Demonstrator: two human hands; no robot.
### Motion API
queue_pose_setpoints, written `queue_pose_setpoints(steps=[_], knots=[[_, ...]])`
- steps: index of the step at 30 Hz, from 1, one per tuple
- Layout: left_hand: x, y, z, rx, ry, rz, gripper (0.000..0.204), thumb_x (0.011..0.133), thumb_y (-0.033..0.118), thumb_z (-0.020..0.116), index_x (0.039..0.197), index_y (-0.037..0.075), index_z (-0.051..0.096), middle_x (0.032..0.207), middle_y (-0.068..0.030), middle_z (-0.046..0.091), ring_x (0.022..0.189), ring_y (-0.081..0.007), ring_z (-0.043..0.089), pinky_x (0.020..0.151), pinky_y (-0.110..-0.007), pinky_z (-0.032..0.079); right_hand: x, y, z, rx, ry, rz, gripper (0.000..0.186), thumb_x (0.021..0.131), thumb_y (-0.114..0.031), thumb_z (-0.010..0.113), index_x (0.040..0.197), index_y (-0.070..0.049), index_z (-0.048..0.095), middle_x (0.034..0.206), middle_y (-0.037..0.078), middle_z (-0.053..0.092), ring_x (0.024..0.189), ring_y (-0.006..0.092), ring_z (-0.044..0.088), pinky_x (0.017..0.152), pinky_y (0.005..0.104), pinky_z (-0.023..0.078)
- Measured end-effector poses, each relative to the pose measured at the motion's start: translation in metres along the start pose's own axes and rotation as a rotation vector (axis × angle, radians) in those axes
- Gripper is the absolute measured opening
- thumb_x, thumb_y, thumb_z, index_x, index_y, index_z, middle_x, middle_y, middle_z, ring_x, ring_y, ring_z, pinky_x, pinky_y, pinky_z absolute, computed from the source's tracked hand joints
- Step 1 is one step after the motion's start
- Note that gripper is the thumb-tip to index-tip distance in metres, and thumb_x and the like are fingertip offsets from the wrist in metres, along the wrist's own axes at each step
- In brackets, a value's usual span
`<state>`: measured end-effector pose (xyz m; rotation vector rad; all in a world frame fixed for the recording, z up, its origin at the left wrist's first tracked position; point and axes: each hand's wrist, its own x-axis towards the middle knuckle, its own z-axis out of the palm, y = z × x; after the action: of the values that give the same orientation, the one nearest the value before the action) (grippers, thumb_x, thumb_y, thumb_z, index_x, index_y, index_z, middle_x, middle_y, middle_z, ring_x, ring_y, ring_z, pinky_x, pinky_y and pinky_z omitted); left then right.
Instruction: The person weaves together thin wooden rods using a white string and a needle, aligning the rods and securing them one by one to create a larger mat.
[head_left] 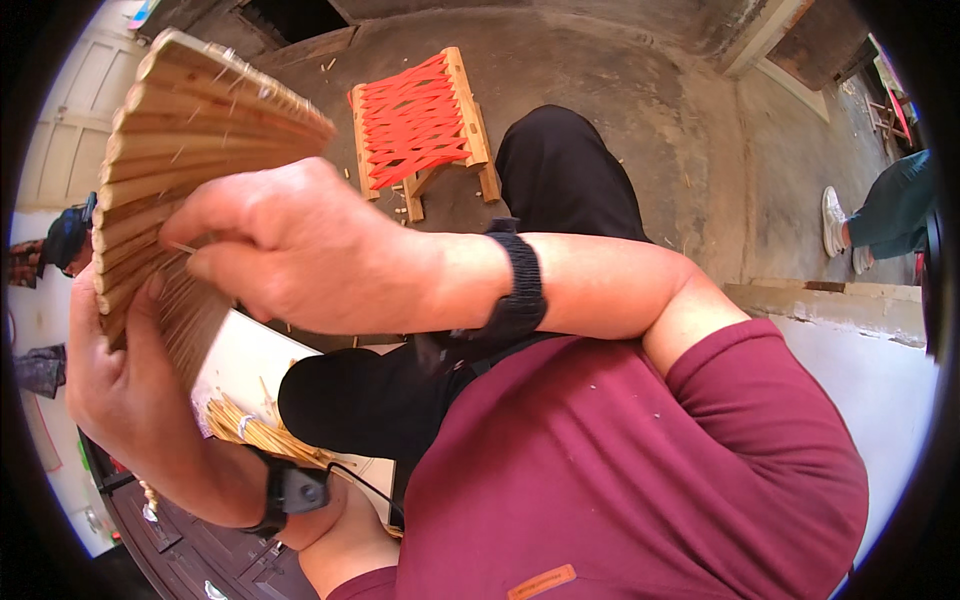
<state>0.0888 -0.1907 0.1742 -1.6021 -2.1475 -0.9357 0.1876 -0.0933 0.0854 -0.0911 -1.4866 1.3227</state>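
A stiff fan-like panel of pale reed sticks, laid side by side with their cut ends along the left edge, is raised at the upper left. Loose thread ends show along its top edge. My left hand is closed around its lower edge, with the thumb on the near face. Across the front of the panel comes my right hand, thumb and forefinger pinched together close to the sticks. Between those fingertips a thin pale strand sticks out; whether it is thread or a needle I cannot tell.
Ahead on the concrete floor stands a low wooden stool with a red woven seat. Beside my left knee, a tied bundle of thin straw-coloured stalks lies on a white surface. Dark drawers are at lower left. A person's leg shows far right.
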Motion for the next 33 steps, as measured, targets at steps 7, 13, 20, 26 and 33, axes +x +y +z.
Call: queue_pose_setpoints(steps=[7, 13, 20, 26, 33], knots=[[-0.030, -0.046, 0.108, 0.236, 0.292, 0.571, 0.021, 0.079, 0.001, 0.067, 0.100, 0.004, 0.069, 0.095, -0.0125, 0.068, 0.083, -0.0260, 0.065, 0.073, -0.034, 0.052, -0.053, 0.039, -0.051, 0.201, 0.103, 0.439, 0.012, 0.090, -0.008, 0.058, 0.097, -0.004, 0.066, 0.064, 0.000, 0.057, 0.053, 0.0053, 0.051, 0.045, 0.0222, 0.042], [-0.104, -0.072, 0.201, -0.061, 0.108, 0.563, 0.021, 0.078, -0.001, 0.060, 0.098, 0.005, 0.064, 0.100, -0.0106, 0.067, 0.090, -0.0283, 0.063, 0.082, -0.039, 0.047, -0.147, 0.102, -0.085, 0.130, 0.180, 0.762, 0.015, 0.096, -0.012, 0.047, 0.088, -0.004, 0.056, 0.055, 0.002, 0.049, 0.044, 0.0084, 0.045, 0.039, 0.0238, 0.035], [-0.124, -0.070, 0.215, -0.137, 0.065, 0.497, 0.026, 0.077, -0.002, 0.063, 0.102, 0.005, 0.064, 0.103, -0.0096, 0.066, 0.093, -0.0274, 0.061, 0.084, -0.039, 0.044, -0.175, 0.119, -0.113, 0.112, -0.002, 0.692, 0.014, 0.093, -0.007, 0.052, 0.106, -0.001, 0.053, 0.073, 0.004, 0.058, 0.052, 0.0095, 0.054, 0.042, 0.0223, 0.043], [-0.121, -0.065, 0.210, -0.132, 0.066, 0.451, 0.025, 0.078, 0.001, 0.066, 0.102, 0.007, 0.066, 0.104, -0.0093, 0.066, 0.094, -0.0270, 0.061, 0.084, -0.038, 0.044, -0.174, 0.120, -0.117, -0.233, -0.040, 0.523, 0.040, 0.089, -0.005, 0.061, 0.126, -0.001, 0.047, 0.107, 0.009, 0.059, 0.091, 0.0151, 0.059, 0.074, 0.0289, 0.051], [-0.120, -0.061, 0.212, -0.136, 0.037, 0.391, 0.023, 0.079, 0.003, 0.066, 0.102, 0.007, 0.067, 0.103, -0.0096, 0.067, 0.096, -0.0262, 0.061, 0.084, -0.037, 0.044, -0.174, 0.122, -0.114, -0.277, -0.037, 0.466, 0.050, 0.091, -0.005, 0.058, 0.137, -0.003, 0.038, 0.134, 0.010, 0.048, 0.120, 0.0181, 0.047, 0.099, 0.0318, 0.042]])
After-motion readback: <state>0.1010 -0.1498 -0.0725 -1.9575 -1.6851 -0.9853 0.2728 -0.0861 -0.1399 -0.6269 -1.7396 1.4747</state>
